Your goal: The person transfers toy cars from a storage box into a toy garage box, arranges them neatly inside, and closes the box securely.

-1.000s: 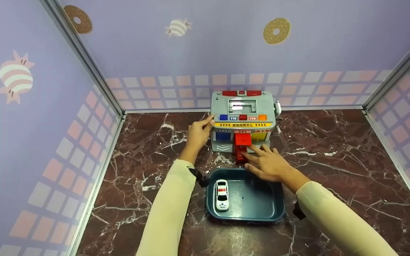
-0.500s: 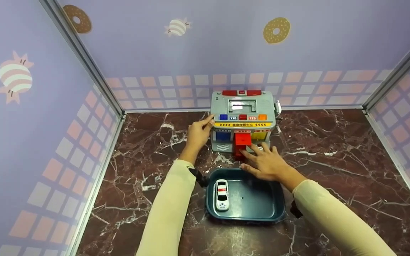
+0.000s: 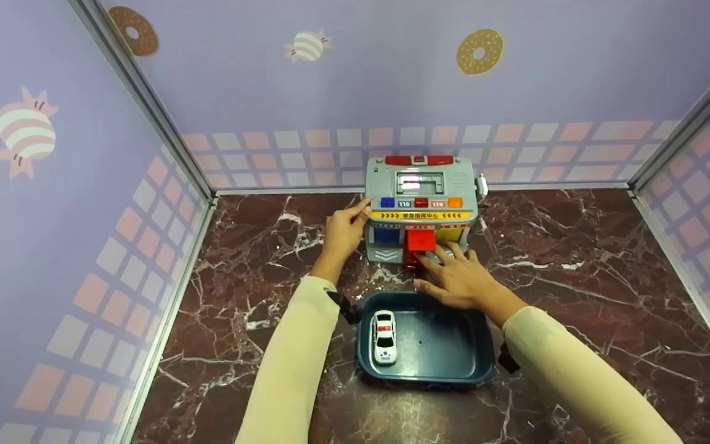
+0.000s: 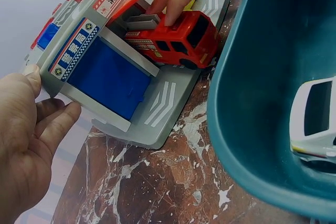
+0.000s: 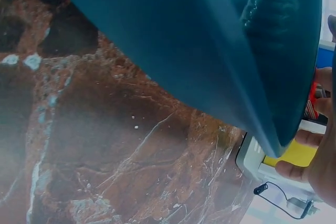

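In the head view a grey toy rescue station [image 3: 420, 185] stands against the back wall, with blue and yellow garage doors and a raised red middle door [image 3: 421, 239]. My left hand [image 3: 342, 237] holds the station's left edge at the roof corner. Under the raised door a red toy fire truck [image 4: 184, 40] sits partly inside the middle bay, its front facing out. Extended fingers of my right hand [image 3: 463, 280] touch the truck's roof. In the head view the right hand hides most of the truck. At the right wrist view's edge, fingers [image 5: 310, 139] show spread.
A dark teal tray [image 3: 364, 364] stands in front of the station, close below my right hand. A white toy police car [image 3: 384, 338] lies along its left side. A black cable [image 5: 283, 203] hangs at the station's right side. Patterned walls enclose the marble-look table [image 3: 244, 382].
My right hand has moved forward and slightly left, and the red fire truck has slid farther into the middle bay. The left hand stays on the station's edge.
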`<state>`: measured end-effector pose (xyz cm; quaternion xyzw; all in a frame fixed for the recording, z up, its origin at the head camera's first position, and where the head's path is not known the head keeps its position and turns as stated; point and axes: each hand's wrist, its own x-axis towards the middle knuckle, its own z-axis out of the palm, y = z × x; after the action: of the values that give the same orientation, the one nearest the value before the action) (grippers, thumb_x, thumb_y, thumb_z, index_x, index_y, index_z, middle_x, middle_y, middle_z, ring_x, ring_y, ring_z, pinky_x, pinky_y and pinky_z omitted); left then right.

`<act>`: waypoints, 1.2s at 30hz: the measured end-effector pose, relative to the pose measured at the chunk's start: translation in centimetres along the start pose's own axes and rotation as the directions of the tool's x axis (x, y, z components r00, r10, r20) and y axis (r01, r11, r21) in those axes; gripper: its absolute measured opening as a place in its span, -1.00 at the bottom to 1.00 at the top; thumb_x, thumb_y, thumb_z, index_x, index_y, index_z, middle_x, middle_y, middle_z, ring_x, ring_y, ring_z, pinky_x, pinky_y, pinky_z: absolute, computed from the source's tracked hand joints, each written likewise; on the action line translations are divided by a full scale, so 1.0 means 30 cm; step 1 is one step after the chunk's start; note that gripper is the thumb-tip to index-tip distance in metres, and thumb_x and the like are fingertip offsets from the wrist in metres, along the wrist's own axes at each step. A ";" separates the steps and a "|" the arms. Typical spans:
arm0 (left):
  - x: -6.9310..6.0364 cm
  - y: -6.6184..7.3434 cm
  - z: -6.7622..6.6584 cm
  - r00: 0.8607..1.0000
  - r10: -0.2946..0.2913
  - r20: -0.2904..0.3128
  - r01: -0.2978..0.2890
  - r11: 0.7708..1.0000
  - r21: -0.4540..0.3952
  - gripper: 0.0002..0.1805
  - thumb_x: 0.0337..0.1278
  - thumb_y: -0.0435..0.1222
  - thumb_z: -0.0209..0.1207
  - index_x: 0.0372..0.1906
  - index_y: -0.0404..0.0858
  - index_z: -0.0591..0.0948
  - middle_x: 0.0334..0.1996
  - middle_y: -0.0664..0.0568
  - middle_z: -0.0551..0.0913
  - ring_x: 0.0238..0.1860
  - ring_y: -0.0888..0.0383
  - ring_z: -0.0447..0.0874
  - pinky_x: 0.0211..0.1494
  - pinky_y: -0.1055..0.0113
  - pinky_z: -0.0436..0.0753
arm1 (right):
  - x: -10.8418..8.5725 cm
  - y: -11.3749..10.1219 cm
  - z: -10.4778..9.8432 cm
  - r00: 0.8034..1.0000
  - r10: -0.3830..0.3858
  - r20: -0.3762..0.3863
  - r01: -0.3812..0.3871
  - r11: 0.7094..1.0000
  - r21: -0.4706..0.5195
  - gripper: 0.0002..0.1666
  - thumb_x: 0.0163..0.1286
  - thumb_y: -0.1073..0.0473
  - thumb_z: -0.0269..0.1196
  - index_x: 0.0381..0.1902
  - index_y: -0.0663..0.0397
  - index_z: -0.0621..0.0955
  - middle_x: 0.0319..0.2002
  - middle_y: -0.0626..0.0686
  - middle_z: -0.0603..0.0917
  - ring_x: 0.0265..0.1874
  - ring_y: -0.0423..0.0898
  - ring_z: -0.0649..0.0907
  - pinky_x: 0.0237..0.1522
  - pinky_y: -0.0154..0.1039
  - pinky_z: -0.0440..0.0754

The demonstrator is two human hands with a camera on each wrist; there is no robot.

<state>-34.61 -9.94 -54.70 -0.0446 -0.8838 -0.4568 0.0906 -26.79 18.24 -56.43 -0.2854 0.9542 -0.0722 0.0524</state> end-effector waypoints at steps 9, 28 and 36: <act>0.000 0.004 -0.002 1.000 -0.015 -0.001 0.015 1.000 0.008 -0.59 0.65 -0.04 0.23 0.42 0.03 0.74 0.35 -0.01 0.75 0.32 -0.13 0.79 0.55 -0.15 0.58 | 0.032 0.014 -0.012 0.999 0.023 0.032 -0.024 0.998 0.050 -0.07 0.70 -0.53 -0.10 0.74 -0.13 0.38 0.76 0.25 0.23 0.70 0.46 0.22 0.49 0.66 0.31; 0.001 0.002 0.001 1.000 -0.007 0.002 0.007 1.000 -0.002 -0.60 0.66 -0.04 0.23 0.42 0.06 0.73 0.37 0.04 0.74 0.22 -0.07 0.82 0.47 -0.06 0.67 | 0.052 0.040 -0.023 0.994 0.029 0.103 -0.042 0.991 0.130 -0.11 0.75 -0.39 0.00 0.76 0.00 0.31 0.79 0.32 0.12 0.70 0.57 0.13 0.56 0.69 0.12; -0.003 -0.002 0.003 1.000 0.001 -0.021 -0.001 1.000 0.002 -0.61 0.65 -0.05 0.25 0.39 0.04 0.76 0.34 -0.02 0.75 0.21 -0.10 0.83 0.48 -0.07 0.66 | 0.054 0.039 -0.016 0.993 -0.028 0.111 0.010 0.987 0.162 -0.14 0.69 -0.37 0.13 0.80 -0.37 0.24 0.78 0.41 0.05 0.69 0.60 0.12 0.53 0.73 0.11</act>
<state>-34.56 -9.91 -54.82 -0.0400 -0.8832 -0.4565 0.1003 -28.85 18.37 -56.25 -0.2930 0.9380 -0.1334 0.1285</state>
